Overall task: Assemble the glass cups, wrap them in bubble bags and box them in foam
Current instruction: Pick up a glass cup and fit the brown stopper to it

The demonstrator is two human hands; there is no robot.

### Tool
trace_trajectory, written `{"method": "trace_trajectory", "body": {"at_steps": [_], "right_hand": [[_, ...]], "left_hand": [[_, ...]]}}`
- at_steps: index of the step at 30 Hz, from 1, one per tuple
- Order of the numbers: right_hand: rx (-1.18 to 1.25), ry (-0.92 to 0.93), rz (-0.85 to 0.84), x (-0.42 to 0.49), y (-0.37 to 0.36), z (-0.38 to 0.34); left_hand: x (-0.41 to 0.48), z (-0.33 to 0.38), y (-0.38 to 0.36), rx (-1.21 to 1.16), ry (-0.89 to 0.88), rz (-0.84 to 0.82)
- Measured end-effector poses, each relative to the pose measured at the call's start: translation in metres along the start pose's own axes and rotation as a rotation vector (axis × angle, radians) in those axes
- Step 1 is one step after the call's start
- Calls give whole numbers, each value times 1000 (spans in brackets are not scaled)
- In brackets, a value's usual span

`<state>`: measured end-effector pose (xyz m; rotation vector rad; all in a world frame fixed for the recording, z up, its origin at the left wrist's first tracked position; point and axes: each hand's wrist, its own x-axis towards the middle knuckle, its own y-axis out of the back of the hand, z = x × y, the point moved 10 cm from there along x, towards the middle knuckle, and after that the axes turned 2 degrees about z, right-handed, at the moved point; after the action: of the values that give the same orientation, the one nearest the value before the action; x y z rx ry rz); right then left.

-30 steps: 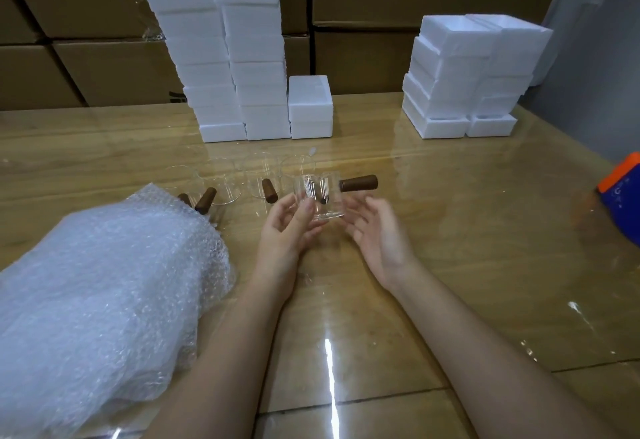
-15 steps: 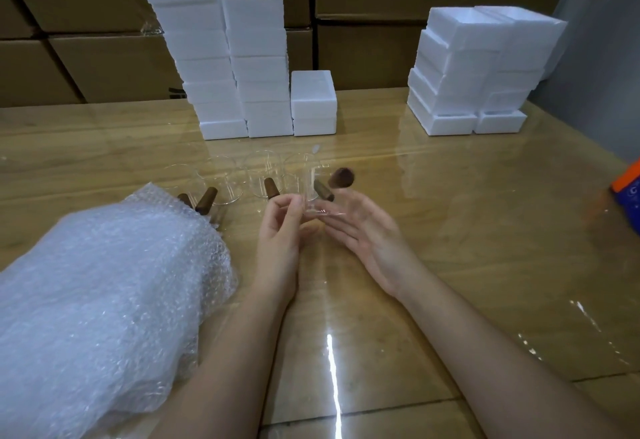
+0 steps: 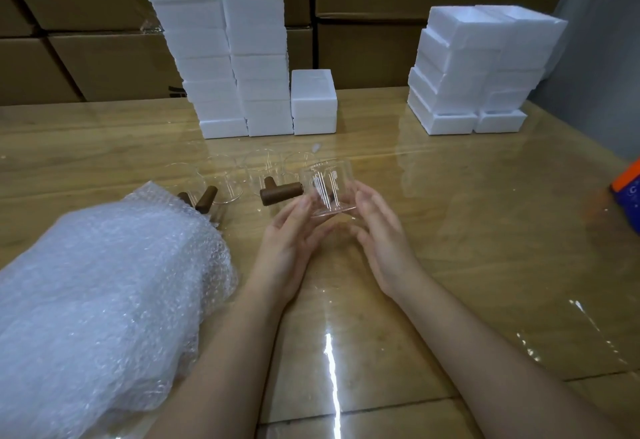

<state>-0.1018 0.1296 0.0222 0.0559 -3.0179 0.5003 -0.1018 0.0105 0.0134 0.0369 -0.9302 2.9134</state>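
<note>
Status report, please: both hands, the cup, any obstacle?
Left hand and right hand hold clear glass cup with brown wooden handle, handle pointing left. White bubble-wrap pile at left, clear of hands.
</note>
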Motion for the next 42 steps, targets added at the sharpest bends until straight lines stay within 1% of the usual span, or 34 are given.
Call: {"method": "trace_trajectory", "body": {"at_steps": [2,5,8,10,12,15,17,19,22,23,24,25,28,30,33,35,37,40,42], "right_hand": [[34,-83,-92,-2,-9,8],[24,-148,-190,-6,-20,15],[39,-127,-192,-5,-19,13],[47,-90,-166,-4,-16,9],[27,-24,-95,-2,-10,3],[-94,122,39,-2,1,-5],[-272,252,68,-7,0,-15],[-394,385,48,-15,-7,-28],[-487,624,10,-29,-19,-50],[-501,669,18,-32,-19,-54],[-489,673,45,-32,-16,-56],[-447,635,85,-29,-11,-55],[-215,411,209,-14,14,-46],[-102,263,275,-4,30,-38],[22,73,196,7,36,-26],[71,57,153,10,37,-27],[112,74,155,11,40,-30],[156,80,158,11,41,-31],[156,75,152,11,41,-30]], "left_hand": [[2,-2,2,-19,13,0],[3,0,10,-9,3,78],[0,7,15,92,-79,136],[-6,17,20,220,-186,219],[-14,27,22,376,-301,292],[-21,29,6,470,-386,262],[-22,29,-3,455,-391,214],[-21,31,-6,415,-389,161],[-17,30,-7,327,-345,111],[-14,28,-6,303,-321,104],[-12,25,-4,278,-285,97],[-9,22,-3,245,-234,80],[-1,6,-3,131,-57,-2],[0,1,-1,70,1,-22],[1,-2,0,60,36,-18],[1,-4,1,49,50,-13],[2,-6,1,58,59,-13],[2,-7,2,112,63,0],[4,-8,7,163,45,42]]}}
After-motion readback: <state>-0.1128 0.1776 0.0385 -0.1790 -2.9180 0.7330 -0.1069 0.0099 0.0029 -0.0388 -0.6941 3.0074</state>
